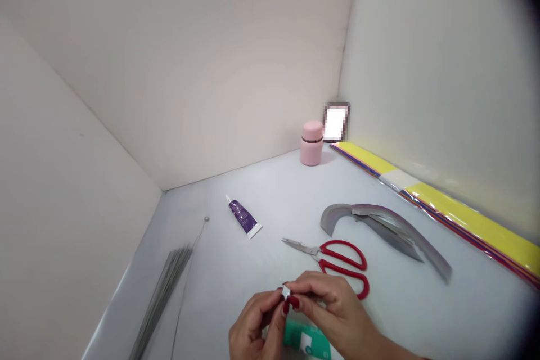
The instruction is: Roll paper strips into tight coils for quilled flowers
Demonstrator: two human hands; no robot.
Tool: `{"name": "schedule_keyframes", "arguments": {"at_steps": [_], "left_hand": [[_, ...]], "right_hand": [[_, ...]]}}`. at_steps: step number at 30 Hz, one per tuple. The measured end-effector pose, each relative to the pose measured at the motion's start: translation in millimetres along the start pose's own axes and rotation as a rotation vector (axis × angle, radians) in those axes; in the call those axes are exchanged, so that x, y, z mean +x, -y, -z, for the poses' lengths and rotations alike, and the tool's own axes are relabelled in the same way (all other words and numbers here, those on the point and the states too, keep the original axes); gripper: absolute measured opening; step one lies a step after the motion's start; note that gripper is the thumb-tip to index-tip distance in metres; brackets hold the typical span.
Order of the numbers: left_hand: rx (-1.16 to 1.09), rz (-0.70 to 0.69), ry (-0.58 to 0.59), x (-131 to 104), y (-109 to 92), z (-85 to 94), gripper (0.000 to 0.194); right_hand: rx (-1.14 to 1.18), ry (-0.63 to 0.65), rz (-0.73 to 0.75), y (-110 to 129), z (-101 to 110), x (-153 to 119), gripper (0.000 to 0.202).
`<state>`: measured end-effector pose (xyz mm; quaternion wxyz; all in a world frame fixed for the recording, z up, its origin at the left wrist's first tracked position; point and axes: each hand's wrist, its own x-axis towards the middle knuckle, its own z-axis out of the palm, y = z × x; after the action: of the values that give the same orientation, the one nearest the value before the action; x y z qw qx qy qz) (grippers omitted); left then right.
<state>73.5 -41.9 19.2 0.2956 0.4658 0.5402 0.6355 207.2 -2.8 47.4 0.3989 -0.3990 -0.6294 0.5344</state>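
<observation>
Between both sets of fingertips, low in the middle of the head view, is a small silvery-white star (286,292), apparently folded from paper. My left hand (256,326) pinches its left and lower side with thumb and index finger. From the right, the fingertips of my right hand (337,309) press on the same star. Part of it is hidden by red-nailed fingers. Just beyond my right hand lie red-handled scissors (315,251), blades slightly apart and pointing left. A green packet (314,343) lies below the hands, partly covered by them.
A purple glue-like tube (244,217) lies farther back. At left are a bundle of thin grey wires (162,298) and one wire tipped with a small ball (206,219). Curved grey strips (379,214), a pink flask (311,152) and a yellow-topped pack (455,202) are at right. White walls enclose the table.
</observation>
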Motion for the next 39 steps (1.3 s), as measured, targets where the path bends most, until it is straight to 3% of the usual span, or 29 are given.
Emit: {"name": "schedule_keyframes", "arguments": {"at_steps": [6,10,14,18,21,24,28,30,33,36,39], "left_hand": [[0.072,-0.148,0.025,3,-3,0.7,0.025],[0.032,-0.115,0.003,3,-1,-0.9,0.018],[-0.102,0.093,0.032,3,-1,-0.4,0.002],[-0.195,0.202,0.076,3,-3,-0.6,0.009],[-0.230,0.261,0.047,2,-4,-2.9,0.013],[-0.226,0.304,-0.012,-1,-3,-5.4,0.014],[-0.079,0.140,-0.044,-2,-1,-6.5,0.006],[0.005,0.014,-0.033,-1,-1,-6.0,0.013],[0.127,-0.046,-0.034,1,1,-3.4,0.018],[0.194,-0.024,-0.027,2,3,0.0,0.015],[0.208,-0.010,-0.015,2,3,1.5,0.015]], "right_hand": [[-0.208,0.076,0.235,-4,5,-3,0.022],[-0.222,0.068,0.296,-8,3,-3,0.021],[-0.129,0.073,0.159,-9,4,-1,0.019],[-0.093,0.063,0.161,-9,6,0,0.019],[-0.098,0.038,0.186,-8,5,0,0.019],[-0.059,-0.024,0.103,-8,1,0,0.017],[0.227,-0.066,-0.142,-11,-6,1,0.023],[0.353,-0.064,-0.248,-13,-9,2,0.027],[0.359,-0.036,-0.296,-15,-9,2,0.029],[0.176,-0.004,-0.163,-16,-5,1,0.024],[-0.148,0.013,0.103,-16,0,-1,0.018]]}}
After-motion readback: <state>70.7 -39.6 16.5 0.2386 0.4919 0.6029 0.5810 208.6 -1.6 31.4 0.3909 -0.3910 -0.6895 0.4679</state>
